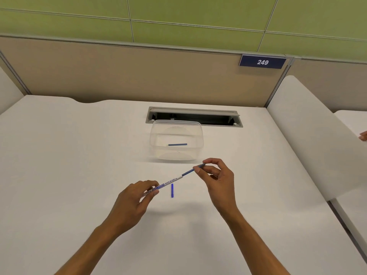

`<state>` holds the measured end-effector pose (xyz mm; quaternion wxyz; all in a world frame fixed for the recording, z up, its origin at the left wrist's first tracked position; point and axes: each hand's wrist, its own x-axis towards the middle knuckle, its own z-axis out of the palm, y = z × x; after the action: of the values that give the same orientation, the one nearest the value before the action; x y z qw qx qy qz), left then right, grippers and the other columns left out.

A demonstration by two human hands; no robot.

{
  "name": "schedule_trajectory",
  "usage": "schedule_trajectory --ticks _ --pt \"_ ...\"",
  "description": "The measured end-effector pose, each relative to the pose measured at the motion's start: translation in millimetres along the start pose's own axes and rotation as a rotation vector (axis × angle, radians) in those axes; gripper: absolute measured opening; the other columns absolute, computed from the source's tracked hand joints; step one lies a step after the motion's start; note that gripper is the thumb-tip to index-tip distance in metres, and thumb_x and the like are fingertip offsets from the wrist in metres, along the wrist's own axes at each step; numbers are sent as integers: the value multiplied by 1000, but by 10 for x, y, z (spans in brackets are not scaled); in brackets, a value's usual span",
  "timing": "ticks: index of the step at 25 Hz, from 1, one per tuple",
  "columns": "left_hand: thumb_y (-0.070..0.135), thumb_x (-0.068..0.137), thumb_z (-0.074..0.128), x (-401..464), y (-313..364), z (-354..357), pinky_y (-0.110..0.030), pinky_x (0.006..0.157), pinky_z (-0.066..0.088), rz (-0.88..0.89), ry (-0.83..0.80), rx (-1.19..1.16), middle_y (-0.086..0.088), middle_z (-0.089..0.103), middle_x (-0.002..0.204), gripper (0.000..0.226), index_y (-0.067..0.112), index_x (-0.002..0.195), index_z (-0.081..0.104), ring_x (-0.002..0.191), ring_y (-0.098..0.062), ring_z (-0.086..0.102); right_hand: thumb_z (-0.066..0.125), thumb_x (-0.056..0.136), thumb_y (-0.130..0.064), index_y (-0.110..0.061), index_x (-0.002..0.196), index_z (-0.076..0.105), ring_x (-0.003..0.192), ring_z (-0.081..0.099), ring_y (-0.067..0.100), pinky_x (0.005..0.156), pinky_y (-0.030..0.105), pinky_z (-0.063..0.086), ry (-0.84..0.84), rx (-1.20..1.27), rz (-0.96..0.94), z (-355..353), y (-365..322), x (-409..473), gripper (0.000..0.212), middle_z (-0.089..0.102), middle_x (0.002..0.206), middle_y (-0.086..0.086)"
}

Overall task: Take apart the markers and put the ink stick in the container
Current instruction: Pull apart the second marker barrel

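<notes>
- I can't see the near end of the whiteboard marker barrel (167, 183): it sits buried in my left hand (132, 203), whose fingers (151, 184) are closed around it.
- The far tip of the blue ink stick (193, 169) disappears behind my right hand (218, 179); thumb and forefinger pinch it there, the other fingers curled loosely.
- The ink stick juts partly out of the barrel's far end, so barrel and stick form one slanted line held above the tabletop (69, 155), between my two hands.
- A short blue piece (172, 190) lies on the tabletop just under that line, apart from both hands; I can't tell what part it is.
- The clear plastic container (176, 139) stands just beyond my right hand, not touching it, with another blue ink stick (177, 144) lying flat inside.
- At the right edge, someone else's fingertips (363, 135) are cut off by the frame.
</notes>
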<state>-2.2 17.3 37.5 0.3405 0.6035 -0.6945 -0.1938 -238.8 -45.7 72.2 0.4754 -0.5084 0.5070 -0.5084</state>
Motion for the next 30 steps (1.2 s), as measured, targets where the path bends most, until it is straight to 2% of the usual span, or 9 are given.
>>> schedule_trajectory --ticks 2,5,9,15,22,25,27,30 --pt "43 94 49 6 0 -7 -27 68 46 -5 -17 17 19 62 80 13 36 101 58 75 -10 58 78 84 -24 -28 89 65 78 70 8 66 25 43 8 -21 -32 69 14 -35 15 79 82 -4" --pt "44 92 46 11 14 -13 -22 67 44 -3 -42 38 22 62 76 13 38 99 55 73 -7 56 73 88 -22 -28 87 71 85 72 8 74 27 50 -1 -46 -85 180 38 -93 7 78 85 -10" --pt "38 94 51 3 33 -8 -16 61 36 -4 -81 70 25 63 75 6 38 99 53 69 -6 52 79 82 -18 -24 83 77 82 73 11 78 31 57 -13 -31 -65 285 47 -130 6 78 82 -8" --pt "36 94 52 1 21 -28 -19 62 40 -17 -85 89 24 63 76 8 34 101 56 69 -6 53 80 81 -19 -25 80 78 79 72 7 69 15 51 7 -59 -102 351 89 -152 6 78 81 -12" --pt "38 94 51 10 -67 -24 -17 61 37 -36 -86 74 24 64 75 9 36 102 55 70 -5 54 71 89 -23 -35 88 77 88 69 6 66 11 47 -55 -129 -129 448 154 -156 13 76 90 -19" --pt "41 94 49 17 -123 -25 -20 63 42 -63 -88 36 25 65 76 9 39 102 51 73 -6 55 65 92 -25 -35 91 75 90 68 7 67 12 48 -5 -160 -83 526 267 -106 14 75 93 -19" --pt "42 93 48 19 -159 -25 -24 64 45 -81 -80 11 25 65 76 7 41 101 49 73 -6 56 64 92 -24 -32 91 74 88 67 2 64 12 47 33 -261 -38 562 413 -73 12 74 91 -19" --pt "38 94 50 26 -203 -28 -30 68 49 -100 -74 -23 24 65 78 6 41 100 49 73 -8 58 66 87 -34 -33 91 69 83 64 0 69 19 45 -4 -593 66 591 640 -50 5 68 91 -22"
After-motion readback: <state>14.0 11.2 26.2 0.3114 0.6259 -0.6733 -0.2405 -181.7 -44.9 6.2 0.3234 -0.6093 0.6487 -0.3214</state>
